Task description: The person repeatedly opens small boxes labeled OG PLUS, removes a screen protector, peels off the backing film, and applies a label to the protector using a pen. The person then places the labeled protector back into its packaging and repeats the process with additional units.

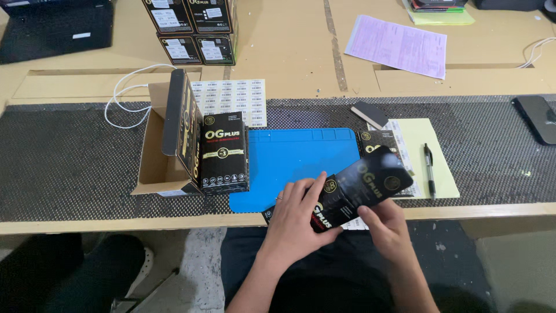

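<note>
Holding a flat black packet [362, 188] over the near edge of the worktop [289, 52], the person has both hands closed on it. The packet is tilted, its far end raised over the right edge of the blue mat [301, 156]. The left hand [298, 217] lies across its near left part with fingers spread flat on top; the right hand [385, 226] grips its lower right edge from beneath, thumb on the face.

Judged from how things lie, the work seems partway along: a stack of like black packets [225, 152] stands upright just beside the open carton [168, 145] at the left, and another packet [376, 139] lies on the yellow sheet [431, 153] to the right, by a pen [428, 165]. A label sheet [231, 98] lies behind the carton. More black boxes [194, 29] are stacked at the far left.
</note>
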